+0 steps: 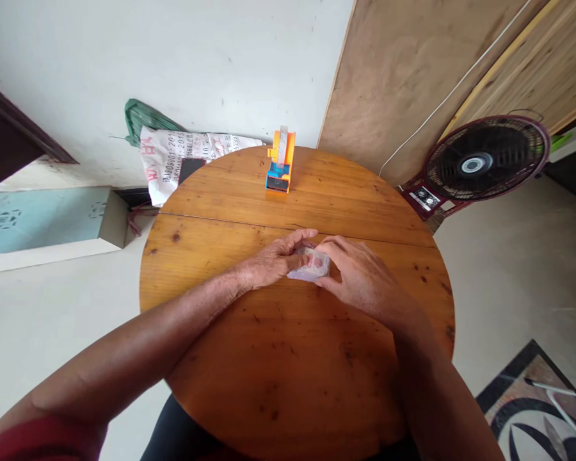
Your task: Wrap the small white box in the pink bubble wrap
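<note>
A small clear plastic-looking box [309, 274] with reddish shapes on or in its top sits near the middle of the round wooden table [288, 358]. From the left, my left hand [281, 257] holds it, the thumb lying across its top and the fingers along its far side. My right hand [358, 272] grips the right end between thumb and fingers. What exactly the reddish shapes are is too small to tell. Beyond both hands, an orange and blue tape dispenser [281, 163] with a roll of clear tape stands at the table's far edge.
A white printed sack [173, 153] and a green bag [146, 118] lie against the wall behind the table. A dark red fan [480, 160] stands at the right. At left is a pale blue box-like block [43, 221].
</note>
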The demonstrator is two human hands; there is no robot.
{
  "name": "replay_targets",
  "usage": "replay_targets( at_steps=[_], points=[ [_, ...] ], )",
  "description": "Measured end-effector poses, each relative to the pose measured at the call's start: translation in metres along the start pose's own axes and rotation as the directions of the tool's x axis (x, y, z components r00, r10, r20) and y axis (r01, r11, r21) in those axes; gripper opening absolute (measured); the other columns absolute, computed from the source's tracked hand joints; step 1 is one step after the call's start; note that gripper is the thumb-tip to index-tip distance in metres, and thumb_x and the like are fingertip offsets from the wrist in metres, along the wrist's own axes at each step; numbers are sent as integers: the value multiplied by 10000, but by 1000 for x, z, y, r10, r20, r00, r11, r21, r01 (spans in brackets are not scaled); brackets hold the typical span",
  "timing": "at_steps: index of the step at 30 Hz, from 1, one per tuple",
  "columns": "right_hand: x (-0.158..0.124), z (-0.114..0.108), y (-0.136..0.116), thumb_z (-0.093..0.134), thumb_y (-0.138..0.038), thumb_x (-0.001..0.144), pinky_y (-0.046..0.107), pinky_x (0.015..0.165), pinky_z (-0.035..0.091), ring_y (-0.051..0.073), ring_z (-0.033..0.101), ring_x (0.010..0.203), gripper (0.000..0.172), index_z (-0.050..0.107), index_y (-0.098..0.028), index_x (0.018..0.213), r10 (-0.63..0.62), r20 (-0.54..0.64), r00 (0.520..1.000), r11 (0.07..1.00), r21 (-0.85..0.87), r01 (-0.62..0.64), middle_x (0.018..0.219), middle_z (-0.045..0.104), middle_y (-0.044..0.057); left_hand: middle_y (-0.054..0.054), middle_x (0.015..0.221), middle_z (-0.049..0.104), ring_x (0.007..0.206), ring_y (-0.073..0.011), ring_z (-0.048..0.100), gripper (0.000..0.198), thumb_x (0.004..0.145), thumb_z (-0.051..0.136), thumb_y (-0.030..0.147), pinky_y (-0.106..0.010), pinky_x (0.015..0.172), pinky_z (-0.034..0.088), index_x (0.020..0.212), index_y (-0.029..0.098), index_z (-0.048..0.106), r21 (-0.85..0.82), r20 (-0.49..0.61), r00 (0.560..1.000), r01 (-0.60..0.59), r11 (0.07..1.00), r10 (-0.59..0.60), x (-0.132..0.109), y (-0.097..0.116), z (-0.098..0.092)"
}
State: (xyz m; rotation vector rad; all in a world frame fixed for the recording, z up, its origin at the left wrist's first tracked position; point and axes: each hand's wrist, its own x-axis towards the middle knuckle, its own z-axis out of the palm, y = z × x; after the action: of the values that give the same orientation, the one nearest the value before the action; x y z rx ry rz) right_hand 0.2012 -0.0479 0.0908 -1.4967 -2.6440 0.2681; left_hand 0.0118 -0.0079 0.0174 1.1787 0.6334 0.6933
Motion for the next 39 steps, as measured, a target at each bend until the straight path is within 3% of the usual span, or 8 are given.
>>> replay_targets(
  at_steps=[8,12,14,17,19,24,33,39],
  points=[
    [1,6,-24,526,-88,905,488,1048,389,310,573,1158,221,718,-139,1003,-83,-62,995,956,-288,62,1233,652,160,-72,1248,602,1095,-199,568,552,806,726,340,-332,926,449,1296,204,509,17,-8,997,-77,997,77,2,-5,-3],
    [-1,-4,-10,608,-208,901,432,1062,411,253,582,1204,183,715,-226,1049,-138,-146,980,990,-49,132,1313,639,74,-100,1246,607,1103,-214,580,534,830,702,324,-349,935,456,1305,177,506,5,26,997,-75,997,75,1,-3,-2],
    [-4,-10,4,671,-272,851,434,1026,446,270,574,1233,369,645,-224,1216,-12,-183,983,999,44,20,1373,599,88,-109,1252,602,1053,-204,602,577,832,699,309,-334,886,470,1346,181,471,18,24,999,-36,999,36,0,-2,-3],
    [-5,-12,18,719,-363,794,468,1007,457,327,537,1286,674,491,-176,1400,112,-42,993,992,69,-109,1439,534,149,-122,1301,569,1046,-201,614,676,798,721,270,-318,849,482,1397,198,417,32,-21,1000,-5,999,5,-2,1,-5],
    [-3,-9,20,724,-383,779,464,993,458,336,536,1282,754,434,-166,1440,132,62,989,988,76,-137,1444,524,164,-130,1334,546,1096,-221,609,721,775,730,244,-335,872,490,1416,215,401,62,-16,1000,-4,998,5,-4,6,-7],
    [0,-2,13,710,-306,776,381,880,466,287,606,1144,693,446,-198,1407,60,129,990,988,136,-77,1338,609,135,-121,1404,503,1206,-262,569,850,719,759,217,-393,968,488,1469,272,362,227,42,998,-44,973,36,-12,17,-5],
    [4,5,12,613,-235,839,369,825,407,275,649,935,467,529,-142,1288,62,-21,998,997,-42,-62,1009,722,110,-74,1219,631,1042,-214,622,858,752,699,161,-367,932,510,1515,256,318,574,45,942,-297,763,333,-4,-6,-6],
    [0,-4,16,670,-285,810,382,856,443,290,634,1056,563,499,-171,1335,51,50,997,998,38,-53,1190,685,118,-82,1182,641,980,-201,638,846,792,679,186,-358,884,536,1535,225,277,516,44,958,-263,815,282,-2,-13,-7]
  ],
)
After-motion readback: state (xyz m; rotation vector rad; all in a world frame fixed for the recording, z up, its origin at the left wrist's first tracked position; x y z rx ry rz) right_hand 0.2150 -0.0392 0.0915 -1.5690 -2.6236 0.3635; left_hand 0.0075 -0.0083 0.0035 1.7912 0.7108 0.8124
